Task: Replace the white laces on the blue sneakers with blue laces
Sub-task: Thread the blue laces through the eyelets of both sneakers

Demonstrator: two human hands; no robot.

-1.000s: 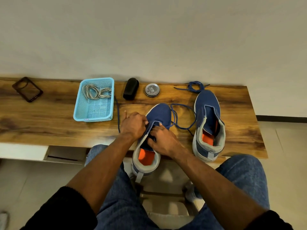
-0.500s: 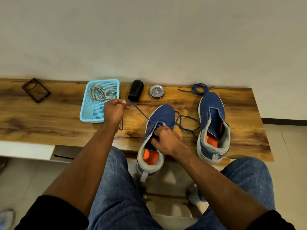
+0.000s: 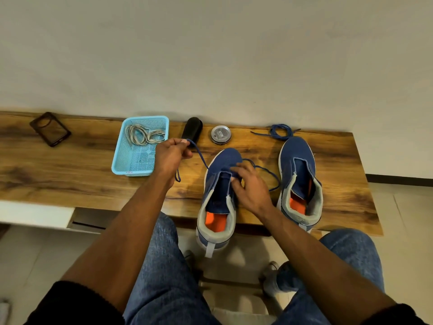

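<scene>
Head view, the only view. Two hands at work. The left hand pinches one end of a blue lace between thumb and fingers; the lace runs taut from that pinch down and to the right to the toe end of the near sneaker, and a short tail hangs below the hand. The right hand rests on the near sneaker's throat, fingers bent over the tongue edge where the lace enters; whether it pinches the lace or only presses the upper cannot be told. More of the same lace loops out to the right of that hand, onto the wood between the shoes.

Count: two blue sneakers, both with orange insoles, both without white laces. The second sneaker stands to the right of the right hand, apart from it, unlaced. Two blue laces: one in the grip, one coiled lace lying beyond the second sneaker's toe. One basket, light blue, just left of the left hand, holding the white laces in a loose bundle. One black case and one round tin, both beyond the left hand, near the wall. One phone cover far to the left.

Surface: a wooden bench top, dark-grained, set against a plain pale wall. Floor pale. The person sits facing it, in jeans and dark sleeves.
</scene>
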